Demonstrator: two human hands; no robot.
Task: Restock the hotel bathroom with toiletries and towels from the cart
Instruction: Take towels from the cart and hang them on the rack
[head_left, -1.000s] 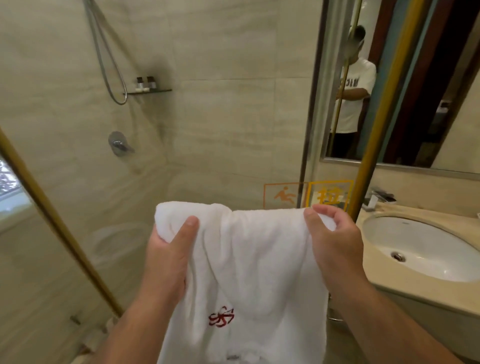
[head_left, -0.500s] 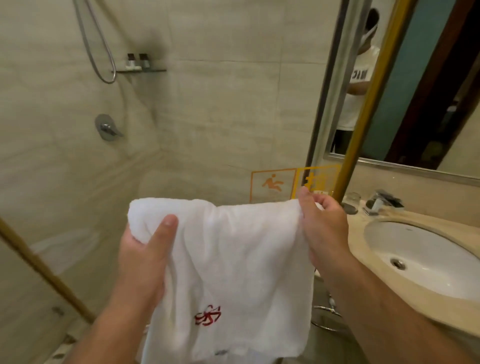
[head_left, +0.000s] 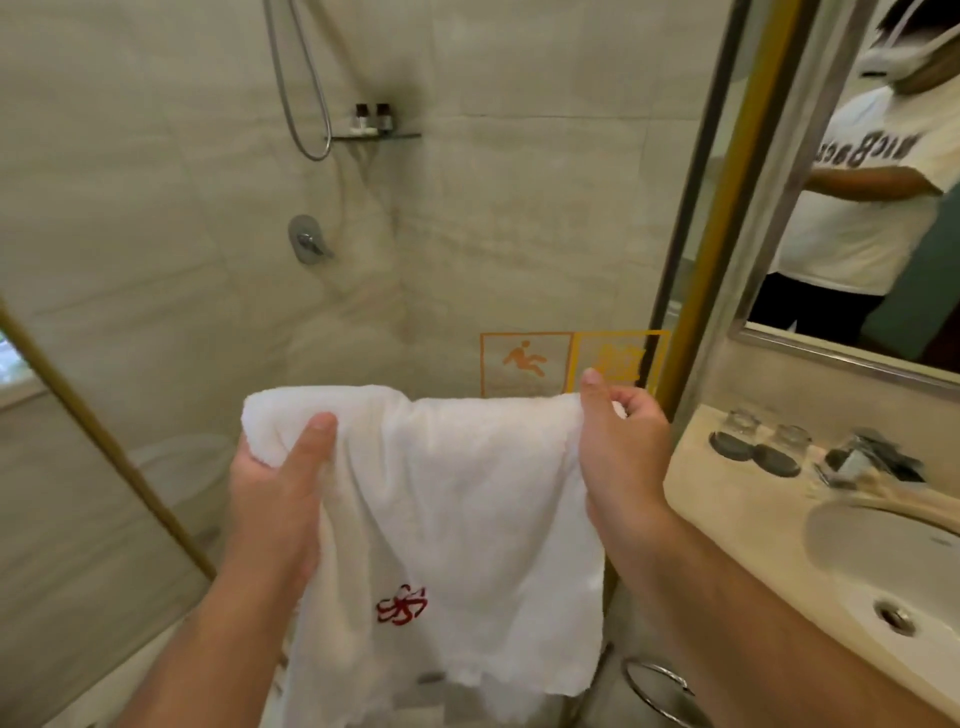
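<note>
Towel (head_left: 457, 499), white with a red emblem (head_left: 402, 604), hangs between both hands before the shower wall (head_left: 493, 234): the left hand (head_left: 275, 488) curls round one top corner, thumb in front, and the right hand (head_left: 623, 447) pinches the other. Soft, light and limp, it likely sags unless held by both upper corners. Right of it, the basin counter (head_left: 727, 514) carries two glasses (head_left: 737, 434).

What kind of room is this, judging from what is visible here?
Most likely a hotel bathroom: a shower hose hangs on the tiled wall, a sink sits below a mirror, and the small toiletry bottles on a shelf and the emblem-stitched white towel suggest a hotel.
</note>
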